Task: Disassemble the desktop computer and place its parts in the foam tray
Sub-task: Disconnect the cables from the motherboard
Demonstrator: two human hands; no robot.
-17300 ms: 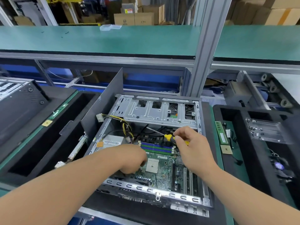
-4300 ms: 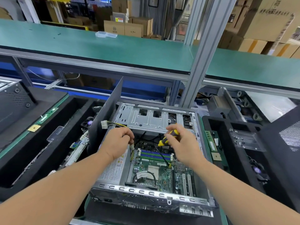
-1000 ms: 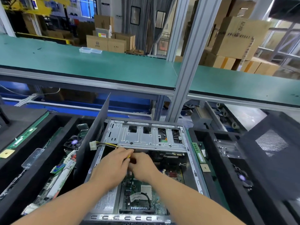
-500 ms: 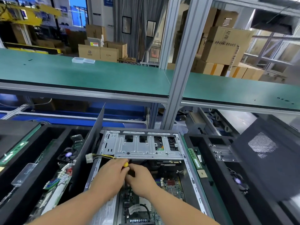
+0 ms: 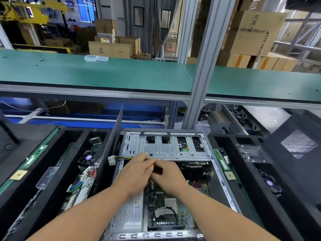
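Along the left edge of the tabletop, the left foam tray (image 5: 57,171) already holds circuit boards and a fan, so removed parts stay cushioned. At centre lies the opened desktop computer (image 5: 166,171), motherboard (image 5: 165,202) exposed. Above it the left hand (image 5: 135,173) curls round a yellow-handled screwdriver (image 5: 152,165); the right hand (image 5: 169,176) meets it, fingers curled, apparently steadying the tool. Rightward, another foam tray (image 5: 246,185) holds a RAM stick (image 5: 220,159).

One head cam, on my head, faces forward and down, close over the open computer case (image 5: 166,150); my forearms enter from the bottom edge.
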